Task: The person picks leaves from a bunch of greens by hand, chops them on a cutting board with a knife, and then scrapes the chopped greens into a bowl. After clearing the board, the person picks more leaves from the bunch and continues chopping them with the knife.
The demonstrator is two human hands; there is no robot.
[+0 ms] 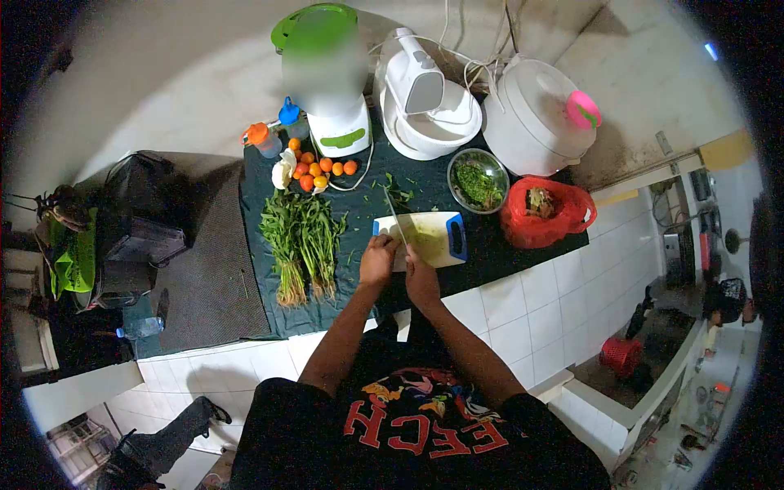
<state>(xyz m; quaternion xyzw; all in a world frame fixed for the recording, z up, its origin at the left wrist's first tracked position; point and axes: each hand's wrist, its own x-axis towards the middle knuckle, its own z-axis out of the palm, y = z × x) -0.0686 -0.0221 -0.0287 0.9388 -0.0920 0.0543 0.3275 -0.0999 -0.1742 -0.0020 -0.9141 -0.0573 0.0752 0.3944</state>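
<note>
A white cutting board (429,237) with blue ends lies at the counter's front edge, with green bits on it. My right hand (421,279) is closed round the handle of a knife (397,214), whose blade points away from me over the board's left part. Close beside it, my left hand (377,260) rests at the board's left edge with its fingers curled together; what they hold, if anything, is hidden. Leafy green bunches with roots (304,241) lie left of the board. Cut leaves (398,194) are scattered behind it. A metal bowl (459,199) holds chopped greens.
Behind are tomatoes (307,168), a blender (337,126), a stand mixer (425,90) and a large white lidded container (535,114). A red plastic bag (535,229) sits right. A bottle (140,328) lies far left. Another person's leg (175,433) shows at lower left.
</note>
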